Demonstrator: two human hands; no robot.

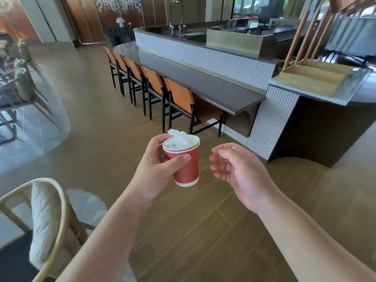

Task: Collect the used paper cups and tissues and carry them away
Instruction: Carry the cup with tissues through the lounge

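While the left hand [154, 167] wraps its fingers and thumb around the red paper cup [186, 163], the cup is held upright in the air above the wooden floor [203, 231] — white-rimmed, white at the base, with crumpled white tissue [179, 136] poking above its mouth. Just beside it, the right hand [242, 176] hovers empty, fingers loosely spread — not touching the cup.

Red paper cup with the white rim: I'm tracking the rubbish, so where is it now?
In the head view, the red paper cup, stuffed with white crumpled tissue, is held upright in the left hand, centre frame above the wooden floor; the empty right hand is beside it.
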